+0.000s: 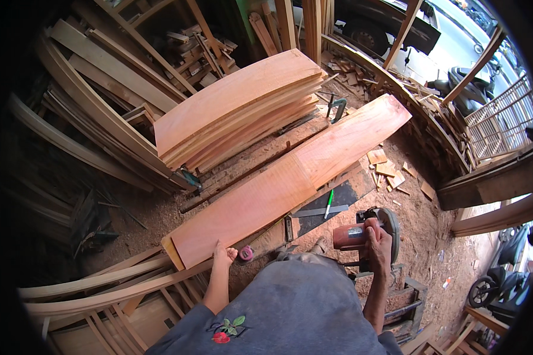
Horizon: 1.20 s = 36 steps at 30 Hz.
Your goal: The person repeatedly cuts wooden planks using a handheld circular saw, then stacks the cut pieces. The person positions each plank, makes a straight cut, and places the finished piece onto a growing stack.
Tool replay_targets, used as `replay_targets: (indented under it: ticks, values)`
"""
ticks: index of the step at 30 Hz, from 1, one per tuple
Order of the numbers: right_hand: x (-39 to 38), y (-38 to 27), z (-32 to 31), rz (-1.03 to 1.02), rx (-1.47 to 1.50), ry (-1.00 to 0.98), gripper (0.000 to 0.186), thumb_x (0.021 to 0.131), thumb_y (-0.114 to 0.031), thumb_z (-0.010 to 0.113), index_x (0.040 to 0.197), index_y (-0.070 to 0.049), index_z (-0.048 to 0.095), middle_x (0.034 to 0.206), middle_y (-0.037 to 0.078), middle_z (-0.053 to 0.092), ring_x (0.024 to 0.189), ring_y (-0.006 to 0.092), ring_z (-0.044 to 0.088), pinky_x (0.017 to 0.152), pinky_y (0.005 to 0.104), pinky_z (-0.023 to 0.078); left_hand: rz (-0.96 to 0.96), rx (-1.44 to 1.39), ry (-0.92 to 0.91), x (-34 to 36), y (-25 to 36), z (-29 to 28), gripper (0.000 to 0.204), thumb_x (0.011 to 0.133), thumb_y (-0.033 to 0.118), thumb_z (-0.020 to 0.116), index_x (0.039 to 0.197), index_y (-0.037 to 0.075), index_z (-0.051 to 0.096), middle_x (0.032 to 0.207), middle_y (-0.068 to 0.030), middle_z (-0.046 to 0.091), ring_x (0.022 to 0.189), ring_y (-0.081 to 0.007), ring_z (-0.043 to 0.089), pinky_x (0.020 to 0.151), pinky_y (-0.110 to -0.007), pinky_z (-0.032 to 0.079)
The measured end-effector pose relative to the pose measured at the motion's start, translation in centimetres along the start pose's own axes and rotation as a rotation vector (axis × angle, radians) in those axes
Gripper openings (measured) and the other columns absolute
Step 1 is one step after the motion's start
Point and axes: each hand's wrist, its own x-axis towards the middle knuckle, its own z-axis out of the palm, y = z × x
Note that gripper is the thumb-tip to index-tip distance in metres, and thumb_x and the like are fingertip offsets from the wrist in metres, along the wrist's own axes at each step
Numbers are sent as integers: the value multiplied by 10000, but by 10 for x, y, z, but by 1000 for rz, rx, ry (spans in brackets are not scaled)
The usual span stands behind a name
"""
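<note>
A long reddish wooden board [243, 210] lies slantwise across the workbench, its left end overhanging a paler piece of wood underneath. My left hand [224, 254] grips its near edge close to that end, fingertips on the top face. Just right of this hand sits a small pink tape measure [246, 254]. My right hand [378, 241] is wrapped around the handle of a circular saw [350, 236] with a reddish motor housing, held at the bench's near right side. Past a crosswise line, another stretch of board [355, 139] runs to the far right.
A stack of wide planks [237, 100] stands behind the board, with a green clamp [337, 109] to its right. A green marker [329, 201] and a metal ruler [323, 211] lie on a dark sheet. Offcuts [388, 170] and sawdust cover the floor at right; curved timbers [95, 284] lie at left.
</note>
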Motion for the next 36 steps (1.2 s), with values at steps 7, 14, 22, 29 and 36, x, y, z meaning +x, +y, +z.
replay_targets:
  ticks: [7, 14, 22, 29, 36]
  values:
    - [-4, -25, 42, -96, -41, -227, 522, 1127, -507, 560, 1092, -13, 724, 677, -68, 533, 556, 28, 473, 489, 234, 347, 1101, 825, 294, -52, 36, 112, 893, 938, 698, 688, 1464, -9, 544, 1469, -289, 563, 1355, -452, 532, 1117, -606, 411]
    - [-5, -57, 91, -37, -112, -424, 448, 1110, -382, 606, 1179, 52, 690, 776, 109, 652, 728, 187, 620, 703, 388, 524, 869, 1072, 580, -67, 37, 201, 1170, 916, 887, 482, 1727, 86, 218, 1795, -274, 36, 1638, -531, 10, 1268, -731, 36]
    - [16, -61, 153, -176, -266, -509, 504, 1055, -504, 626, 1125, -10, 693, 875, 338, 707, 869, 546, 697, 762, 582, 546, 918, 1097, 646, -58, 34, 204, 1144, 940, 881, 445, 1715, 66, 239, 1779, -293, 107, 1632, -535, 64, 1261, -733, 88]
    - [24, -55, 171, -149, -377, -561, 607, 1044, -582, 612, 1092, 22, 649, 869, 345, 707, 875, 555, 699, 762, 613, 549, 915, 1148, 796, -46, 32, 209, 1110, 931, 912, 404, 1700, 117, 315, 1759, -230, 249, 1608, -497, 210, 1228, -701, 228]
    - [15, -48, 164, -132, -333, -575, 657, 1042, -612, 598, 1089, 42, 630, 842, 351, 700, 846, 568, 696, 741, 630, 550, 977, 1098, 791, -39, 30, 207, 1104, 942, 893, 415, 1679, 73, 350, 1746, -247, 264, 1583, -526, 243, 1222, -721, 228]
